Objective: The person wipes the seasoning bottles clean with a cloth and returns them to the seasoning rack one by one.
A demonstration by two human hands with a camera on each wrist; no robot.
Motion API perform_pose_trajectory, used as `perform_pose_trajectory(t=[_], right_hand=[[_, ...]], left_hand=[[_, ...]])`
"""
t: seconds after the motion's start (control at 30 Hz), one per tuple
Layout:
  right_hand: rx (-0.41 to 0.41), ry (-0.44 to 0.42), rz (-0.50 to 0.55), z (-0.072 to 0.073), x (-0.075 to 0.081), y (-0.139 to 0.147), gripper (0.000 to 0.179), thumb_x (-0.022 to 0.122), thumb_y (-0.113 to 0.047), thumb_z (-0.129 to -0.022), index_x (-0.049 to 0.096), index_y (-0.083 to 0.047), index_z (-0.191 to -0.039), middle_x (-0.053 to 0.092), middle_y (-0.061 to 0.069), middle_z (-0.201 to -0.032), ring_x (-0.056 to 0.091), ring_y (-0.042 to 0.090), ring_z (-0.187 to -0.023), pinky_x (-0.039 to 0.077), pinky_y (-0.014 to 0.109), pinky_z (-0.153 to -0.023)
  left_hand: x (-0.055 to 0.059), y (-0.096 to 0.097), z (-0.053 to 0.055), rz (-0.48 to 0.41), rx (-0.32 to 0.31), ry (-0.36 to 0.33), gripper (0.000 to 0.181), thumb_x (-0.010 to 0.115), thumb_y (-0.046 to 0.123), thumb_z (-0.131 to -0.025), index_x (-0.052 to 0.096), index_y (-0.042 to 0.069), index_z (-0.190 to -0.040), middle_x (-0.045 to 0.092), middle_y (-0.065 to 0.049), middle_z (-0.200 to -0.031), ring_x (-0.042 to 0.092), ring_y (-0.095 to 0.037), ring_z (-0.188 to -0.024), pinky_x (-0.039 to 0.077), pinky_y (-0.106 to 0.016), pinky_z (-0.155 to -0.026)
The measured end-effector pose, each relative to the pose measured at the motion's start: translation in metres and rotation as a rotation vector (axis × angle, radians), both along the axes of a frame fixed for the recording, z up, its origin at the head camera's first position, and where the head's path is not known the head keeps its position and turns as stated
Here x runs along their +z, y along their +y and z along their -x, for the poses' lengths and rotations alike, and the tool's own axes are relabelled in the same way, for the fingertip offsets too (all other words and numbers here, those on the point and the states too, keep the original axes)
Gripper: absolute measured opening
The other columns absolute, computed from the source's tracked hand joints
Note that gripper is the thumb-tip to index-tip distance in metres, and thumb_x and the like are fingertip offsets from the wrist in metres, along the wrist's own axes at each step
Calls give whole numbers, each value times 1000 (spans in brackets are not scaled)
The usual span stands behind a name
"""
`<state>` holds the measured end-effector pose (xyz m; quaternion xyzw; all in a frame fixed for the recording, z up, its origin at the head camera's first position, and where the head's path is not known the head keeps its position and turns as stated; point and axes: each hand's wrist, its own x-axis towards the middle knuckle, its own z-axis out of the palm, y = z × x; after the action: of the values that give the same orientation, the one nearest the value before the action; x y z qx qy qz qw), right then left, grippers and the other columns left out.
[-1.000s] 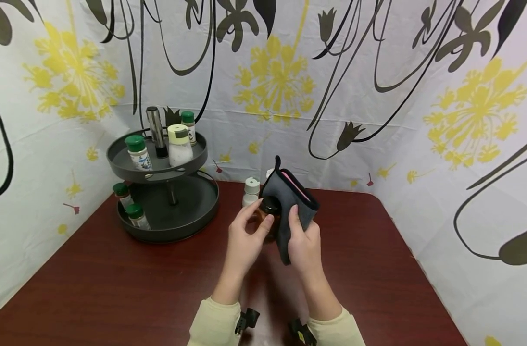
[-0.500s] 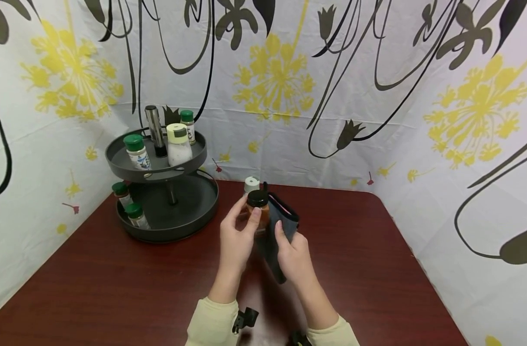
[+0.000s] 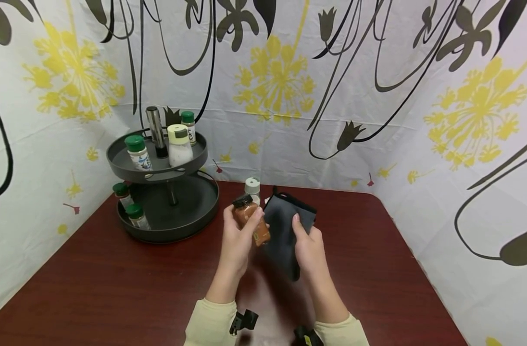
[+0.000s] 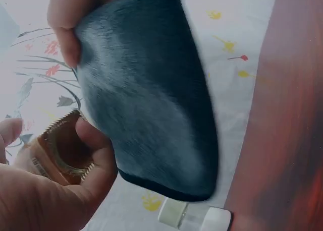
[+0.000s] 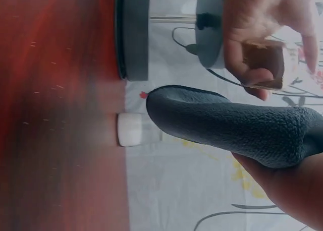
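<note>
My left hand [image 3: 235, 240] grips a small spice jar [image 3: 254, 222] with a black lid and orange-brown contents, tilted with its lid to the upper left. In the right wrist view, the left hand's fingers curl around the jar [image 5: 265, 62], its base facing the camera. My right hand [image 3: 310, 247] holds a folded grey fleecy cloth [image 3: 282, 226] with black edging, thumb pressed on its near face. The cloth hangs just right of the jar. In the left wrist view the cloth [image 4: 146, 90] fills the middle and overlaps the fingers at the jar [image 4: 68, 145].
A two-tier dark turntable rack [image 3: 168, 235] stands at the back left. It carries several green-lidded spice jars [image 3: 138, 153], a white shaker [image 3: 180, 149] and a silver cylinder [image 3: 156, 127]. Behind the hands, a white-capped bottle [image 3: 252, 185] stands on the brown table [image 3: 367, 269] near the patterned curtain.
The jar has gone from upright to tilted, its lid now to the left and more of its side showing. The cloth swung left, then back right, opening flatter beside the jar.
</note>
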<state>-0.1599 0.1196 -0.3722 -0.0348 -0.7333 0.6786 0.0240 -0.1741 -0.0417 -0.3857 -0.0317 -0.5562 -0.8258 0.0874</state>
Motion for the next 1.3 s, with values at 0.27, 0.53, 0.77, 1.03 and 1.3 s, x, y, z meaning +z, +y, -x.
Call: perform_pose_trajectory(t=[0.27,0.53,0.77,1.03,1.3], right_hand=[[-113,151,57,-2,18,2,55,47,-52,-112,67,-4,-131,71,5,-113,69,12,-93,56,26,-84],[-128,322,-43,-10,10,-20,46,50,-39,-113,68,0,-131,73,12,-107,66,11,-91,52,22,-82],[-88,293,-62,-13,-18,-30,46,47,-37,-115,62,-4,-144,71,17,-129,65,19,-109,51,24,-92],[-40,122,-103,-9,-29,-27,55,42,-46,-115,64,-4,-143,72,18,-126,66,24,-112,50,37,-96],[-56,153,-98,-6,-3,-24,55,42,-47,-115,63,-6,-145,69,17,-139,65,27,-125,49,45,-108]], left_hand=[[-5,0,0,248,-7,104,41,73,14,-102,58,8,-139,66,-14,-124,63,-20,-111,53,-33,-99],[-6,6,0,349,-15,147,47,79,15,-98,66,15,-143,70,-14,-127,63,-20,-112,54,-31,-96],[-5,4,-3,370,45,162,46,78,14,-98,67,15,-142,72,-13,-124,65,-18,-110,55,-29,-94],[-4,1,0,368,45,181,49,77,13,-98,64,13,-145,72,-15,-122,68,-22,-112,55,-40,-104],[-8,5,3,409,43,182,51,79,14,-97,64,14,-146,70,-11,-134,63,-24,-119,51,-45,-106]])
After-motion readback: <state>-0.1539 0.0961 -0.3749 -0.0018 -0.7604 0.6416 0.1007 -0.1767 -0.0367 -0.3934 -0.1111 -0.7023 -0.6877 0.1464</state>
